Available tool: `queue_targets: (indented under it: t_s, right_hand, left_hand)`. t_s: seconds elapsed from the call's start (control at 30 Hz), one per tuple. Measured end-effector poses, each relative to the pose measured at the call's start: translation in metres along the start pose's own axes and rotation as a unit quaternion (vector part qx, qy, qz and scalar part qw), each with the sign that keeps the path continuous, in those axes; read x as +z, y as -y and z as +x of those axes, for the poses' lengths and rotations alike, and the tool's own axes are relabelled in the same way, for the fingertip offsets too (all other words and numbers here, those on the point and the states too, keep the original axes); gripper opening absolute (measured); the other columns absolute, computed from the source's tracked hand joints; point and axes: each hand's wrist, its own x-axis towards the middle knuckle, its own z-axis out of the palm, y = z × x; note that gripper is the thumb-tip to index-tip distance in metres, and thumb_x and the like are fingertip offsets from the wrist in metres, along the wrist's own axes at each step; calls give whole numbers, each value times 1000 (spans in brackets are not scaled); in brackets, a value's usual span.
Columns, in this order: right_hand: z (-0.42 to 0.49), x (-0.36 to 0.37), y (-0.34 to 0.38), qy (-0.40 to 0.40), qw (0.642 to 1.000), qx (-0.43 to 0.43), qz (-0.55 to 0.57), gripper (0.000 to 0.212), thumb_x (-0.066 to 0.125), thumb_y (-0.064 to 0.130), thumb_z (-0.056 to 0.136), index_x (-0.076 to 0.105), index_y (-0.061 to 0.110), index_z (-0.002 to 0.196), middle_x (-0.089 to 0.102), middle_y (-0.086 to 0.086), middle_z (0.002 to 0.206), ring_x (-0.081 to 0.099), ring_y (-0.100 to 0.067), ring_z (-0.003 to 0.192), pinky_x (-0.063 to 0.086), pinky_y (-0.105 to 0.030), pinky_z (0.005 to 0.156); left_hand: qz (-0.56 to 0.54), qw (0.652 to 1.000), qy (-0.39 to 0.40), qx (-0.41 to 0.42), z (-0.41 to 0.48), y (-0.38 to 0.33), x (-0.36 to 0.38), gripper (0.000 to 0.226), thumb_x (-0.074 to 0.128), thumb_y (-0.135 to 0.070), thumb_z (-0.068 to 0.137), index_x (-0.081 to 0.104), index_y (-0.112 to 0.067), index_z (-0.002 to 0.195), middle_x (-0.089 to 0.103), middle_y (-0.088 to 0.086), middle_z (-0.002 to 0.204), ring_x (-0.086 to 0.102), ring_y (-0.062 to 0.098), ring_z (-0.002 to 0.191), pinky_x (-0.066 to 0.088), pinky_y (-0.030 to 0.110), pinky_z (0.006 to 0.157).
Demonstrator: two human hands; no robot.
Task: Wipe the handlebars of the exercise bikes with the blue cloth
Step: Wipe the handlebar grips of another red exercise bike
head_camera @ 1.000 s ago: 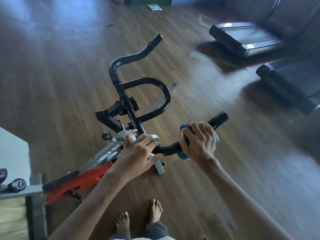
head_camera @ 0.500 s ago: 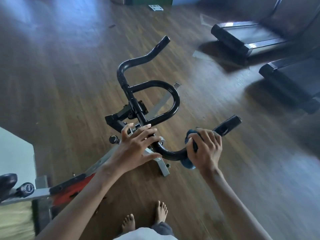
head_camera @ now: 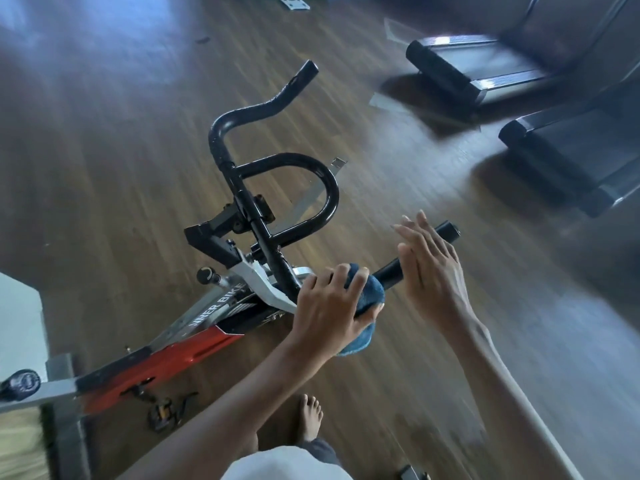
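At the far left a pale block (head_camera: 19, 327) is cut off by the frame edge, and beside it a grey steel post with a black round knob (head_camera: 20, 384) runs out of view. The exercise bike's red, black and silver frame (head_camera: 194, 344) slants up from there over the dark wood-plank floor (head_camera: 104, 150), its lettering partly hidden, and a black pedal (head_camera: 166, 412) lies low beneath it. The glossy black tubular handlebars (head_camera: 287, 192) rise from the stem, one horn reaching up and away, a loop in the middle, the near horn pointing right. The left hand (head_camera: 332, 303) is curled over the near bar where it bends, fingers clamped down on the fluffy blue cloth (head_camera: 367, 299), which wraps the tube and hangs below the palm. Just right of it, the right hand (head_camera: 429, 271) is spread flat, fingers straight and loosely together, held against the side of the bar's end grip and gripping nothing; it is blurred. A bare foot (head_camera: 310, 417) shows below. At the far right, two black treadmill decks (head_camera: 460, 71) sit on the floor, both cropped and smeared.
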Motion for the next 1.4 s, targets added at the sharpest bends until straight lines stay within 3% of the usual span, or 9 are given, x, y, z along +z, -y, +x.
queue_targets:
  t_s: [0.13,0.3,0.4,0.57,0.87,1.03,1.17,1.27,1.4]
  right_hand:
    - [-5,11,-15,41,980,-81,-178,51,23,39,102,66,16,112,65,-3,127,47,-19,134,22,-32,113]
    - [-5,18,-26,14,970,-113,-216,44,30,37,102,69,17,107,70,-1,115,56,-23,122,28,-37,112]
    - [-5,24,-24,-3,973,-105,-206,43,30,38,102,68,19,108,70,2,111,58,-22,116,30,-38,112]
    - [-5,28,-22,-25,975,-98,-199,37,36,37,101,68,19,106,71,2,106,59,-22,113,32,-39,111]
    - [-6,26,-28,-24,969,-127,-209,44,32,39,102,69,17,105,71,1,105,59,-24,110,32,-40,110]
    - [-7,29,-28,-36,972,-120,-197,42,34,39,102,69,18,106,71,3,104,59,-23,109,32,-39,111]
    - [-5,33,-26,-46,971,-102,-209,45,30,40,102,70,18,103,72,3,100,60,-23,105,31,-38,110]
    - [-5,33,-27,-49,968,-114,-220,46,29,39,103,70,17,101,72,2,99,61,-23,104,33,-39,108]
    - [-5,28,-27,-48,967,-131,-214,45,31,38,103,70,16,103,71,1,101,61,-24,106,34,-39,109]
  left_hand:
    - [-12,999,-14,48,-8,23,-5,47,54,-57,84,64,-17,107,67,5,100,65,23,81,50,37,73]
    - [-6,985,-18,173,-14,89,-19,43,57,-50,80,63,-18,109,64,6,117,56,28,116,39,48,106]
    - [-13,999,11,52,-15,58,-18,43,52,-47,76,67,-15,101,63,7,117,51,29,122,27,50,114]
    - [-13,996,-49,-79,-13,25,-6,52,51,-69,79,69,-21,86,64,0,103,57,23,105,37,43,95]
    - [-97,964,-72,239,25,137,-7,29,68,-36,74,74,-13,90,67,8,106,59,25,103,35,45,108]
    - [-123,970,-184,101,-3,85,10,19,61,-32,75,64,-16,85,68,8,99,60,31,99,45,48,92]
    - [-105,976,-184,53,-15,41,15,26,61,-41,76,72,-17,77,71,2,92,61,25,91,48,38,86]
    - [-118,965,-140,186,-3,81,4,25,64,-38,73,73,-16,83,70,3,93,62,25,89,49,39,83]
    - [-112,929,-34,351,39,148,-14,25,66,-32,74,69,-16,93,68,8,105,58,26,102,43,45,101]
